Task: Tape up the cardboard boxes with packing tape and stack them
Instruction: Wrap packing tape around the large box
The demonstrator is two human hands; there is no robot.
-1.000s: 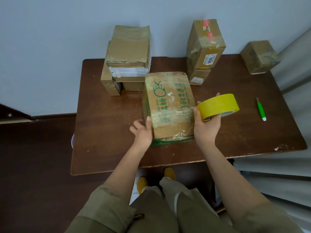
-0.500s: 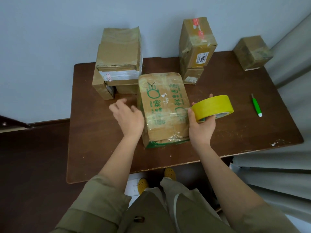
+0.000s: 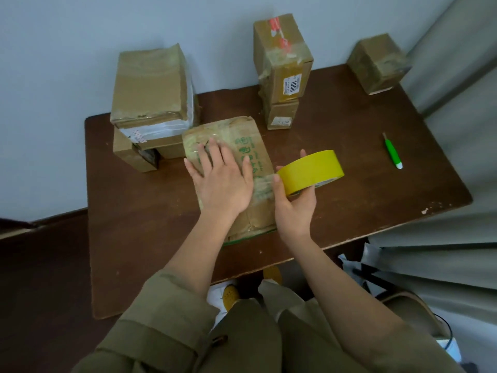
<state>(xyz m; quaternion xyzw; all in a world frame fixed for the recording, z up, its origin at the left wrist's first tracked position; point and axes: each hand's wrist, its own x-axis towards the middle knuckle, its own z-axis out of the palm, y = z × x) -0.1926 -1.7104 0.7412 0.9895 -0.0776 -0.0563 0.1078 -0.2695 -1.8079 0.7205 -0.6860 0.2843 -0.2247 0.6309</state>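
A cardboard box with green print (image 3: 250, 146) lies flat in the middle of the brown table (image 3: 139, 211), glossy tape across its top. My left hand (image 3: 222, 179) lies flat on the box top with fingers spread. My right hand (image 3: 294, 208) grips a roll of yellow packing tape (image 3: 312, 170) just off the box's right edge, thumb on the roll's near side.
A stack of boxes (image 3: 152, 87) stands at the back left, and a taller stack of two boxes (image 3: 283, 63) at the back middle. A small box (image 3: 379, 63) sits at the back right corner. A green-handled cutter (image 3: 392, 153) lies on the right.
My left hand has moved from the box's near left corner up onto its top and now lies flat there. The right hand still holds the tape roll beside the box.
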